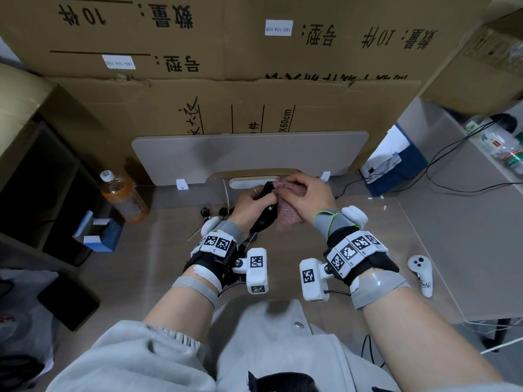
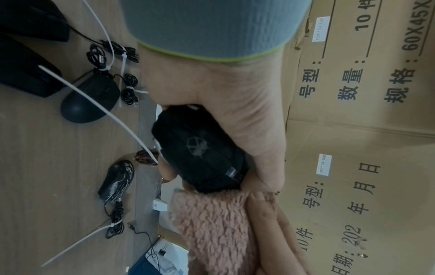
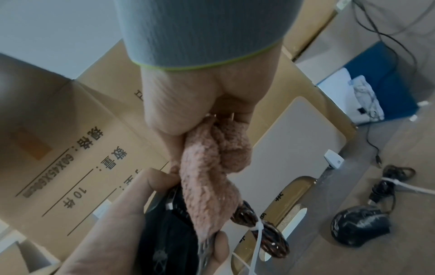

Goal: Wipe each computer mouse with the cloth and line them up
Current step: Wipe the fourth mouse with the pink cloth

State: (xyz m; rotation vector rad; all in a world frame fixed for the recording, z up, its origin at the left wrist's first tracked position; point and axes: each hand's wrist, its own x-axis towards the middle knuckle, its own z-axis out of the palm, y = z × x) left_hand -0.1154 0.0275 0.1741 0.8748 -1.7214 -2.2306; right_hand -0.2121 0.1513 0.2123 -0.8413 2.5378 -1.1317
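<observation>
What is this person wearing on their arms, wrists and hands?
Both forearms are bare, pale grey sleeves pushed up. Left hand and right hand are ungloved; each wrist has a grey green-edged cuff, black strap, white camera modules with black-and-white square markers, grey tape and thin black cables. The left hand wears a ring.

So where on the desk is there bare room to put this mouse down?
Bare desk lies between the right hand and the white controller. It is crowded left of the left hand, where mice and bundled cables lie.
</observation>
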